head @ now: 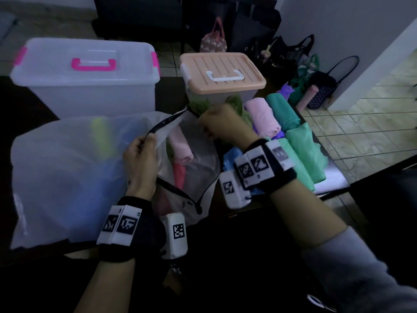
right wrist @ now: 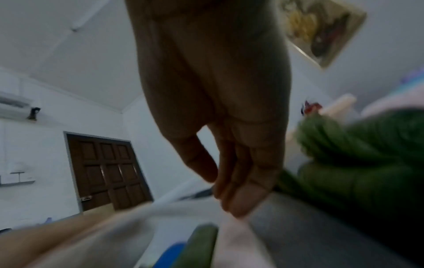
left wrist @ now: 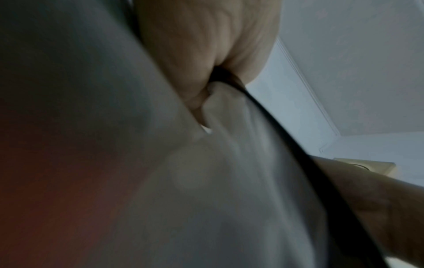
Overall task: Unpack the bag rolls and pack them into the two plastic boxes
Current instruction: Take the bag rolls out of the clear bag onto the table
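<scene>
A big translucent white zip bag [head: 67,177] lies on the dark table, its black zipper open. My left hand [head: 142,150] grips the near zipper edge and lifts it; the left wrist view shows the hand [left wrist: 206,45] clenched on that fabric [left wrist: 229,181]. My right hand [head: 216,123] pinches the bag's far rim, its fingers [right wrist: 241,181] pressed together beside dark green rolls [right wrist: 355,172]. A pink roll [head: 180,145] and a red roll [head: 180,175] lie in the bag's mouth. A clear box with pink handle [head: 85,86] and a peach-lidded box [head: 221,71] stand behind, lids on.
Loose rolls lie right of the bag: pink [head: 262,116], teal [head: 283,114], light green [head: 306,150], blue [head: 232,157]. The table's right edge [head: 334,177] drops to a tiled floor. Several dark bags [head: 293,55] stand on the floor behind.
</scene>
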